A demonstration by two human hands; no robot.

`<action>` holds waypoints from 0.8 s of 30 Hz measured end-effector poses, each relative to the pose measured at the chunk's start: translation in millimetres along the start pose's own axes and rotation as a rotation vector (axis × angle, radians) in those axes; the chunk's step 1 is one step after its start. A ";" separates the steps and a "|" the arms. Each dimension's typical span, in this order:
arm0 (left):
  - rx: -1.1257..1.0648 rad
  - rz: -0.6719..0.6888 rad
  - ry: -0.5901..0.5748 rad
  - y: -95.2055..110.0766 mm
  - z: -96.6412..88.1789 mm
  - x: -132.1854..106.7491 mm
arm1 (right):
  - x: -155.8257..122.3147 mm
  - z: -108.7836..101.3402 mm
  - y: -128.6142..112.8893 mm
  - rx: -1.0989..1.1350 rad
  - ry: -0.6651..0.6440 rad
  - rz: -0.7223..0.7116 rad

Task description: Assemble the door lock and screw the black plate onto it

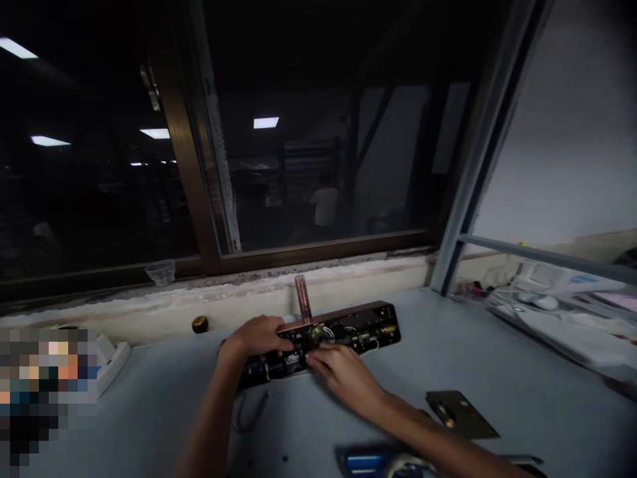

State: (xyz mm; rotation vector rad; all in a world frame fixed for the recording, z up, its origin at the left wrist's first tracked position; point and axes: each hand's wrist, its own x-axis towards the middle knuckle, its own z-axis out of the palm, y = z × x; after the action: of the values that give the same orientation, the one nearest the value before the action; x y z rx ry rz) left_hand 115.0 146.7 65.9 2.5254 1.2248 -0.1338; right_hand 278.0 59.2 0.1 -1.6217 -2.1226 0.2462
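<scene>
A long dark door-lock body with a copper-coloured edge lies on the grey table, its inner parts facing up. A copper handle stands up from its far side. My left hand curls over the lock's left part and grips it. My right hand rests against the near edge, fingertips pressed together on the small parts in the middle.
A dark metal plate lies near my right forearm. A blue object sits at the table's front edge. A clear cup and a small dark knob are by the window sill. A white power strip is left, cluttered white items right.
</scene>
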 end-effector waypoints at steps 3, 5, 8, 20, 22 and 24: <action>0.006 -0.014 0.007 2.0 0.0 -0.2 | -1.3 -1.1 -5.5 -0.087 -0.019 0.029; 0.002 -0.020 -0.001 2.9 0.5 -0.3 | -2.0 0.0 -7.4 -0.127 -0.057 0.058; -0.007 -0.019 -0.017 3.2 1.9 0.0 | -1.7 1.2 -8.3 -0.151 -0.072 0.092; 0.019 -0.030 0.002 -0.3 6.1 3.7 | 9.9 7.2 -19.4 -0.223 -0.038 0.241; 0.018 -0.036 0.002 0.4 5.8 3.1 | 11.9 8.2 -21.5 -0.239 -0.044 0.268; 0.013 -0.039 0.000 1.5 5.2 2.3 | 14.3 8.0 -23.5 -0.252 -0.050 0.289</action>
State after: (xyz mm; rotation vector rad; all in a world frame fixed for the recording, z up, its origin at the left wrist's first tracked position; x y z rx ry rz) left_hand 117.8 145.9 60.8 2.5134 1.2775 -0.1520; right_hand 251.1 66.9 6.1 -2.0914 -2.0143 0.1125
